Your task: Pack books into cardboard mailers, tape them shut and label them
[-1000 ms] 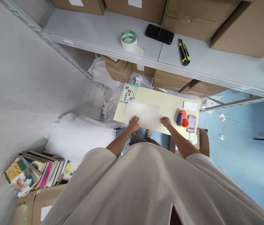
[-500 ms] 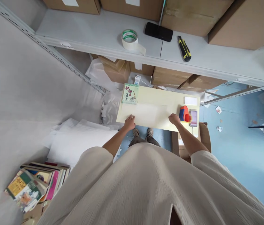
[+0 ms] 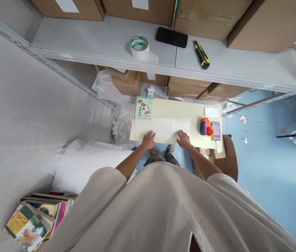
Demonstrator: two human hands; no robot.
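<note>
A thin white sheet (image 3: 169, 126), perhaps foam or paper, lies flat on the pale yellow table (image 3: 179, 107). At its near left edge rests my left hand (image 3: 148, 140), fingers stretched out on the surface. My right hand (image 3: 183, 139) lies near the sheet's right end, its fingers spread and grasping nothing. A green-covered book (image 3: 144, 107) with Chinese characters lies behind the sheet's left part, its lower edge beside it. To the right stand a red and blue tape dispenser (image 3: 205, 126) and a phone (image 3: 215, 131) with a blurred screen.
A grey shelf (image 3: 98, 38) above the table holds a tape roll (image 3: 139, 48), a black phone (image 3: 171, 37), a yellow utility knife (image 3: 202, 55) and cardboard boxes. At left are stacked white sheets (image 3: 85, 168) and books (image 3: 29, 224). An open carton (image 3: 228, 164) stands right, below the table.
My right hand has moved left from beside the dispenser, and its closed fingers have spread out. My left hand has shifted slightly right. The view has tilted a little.
</note>
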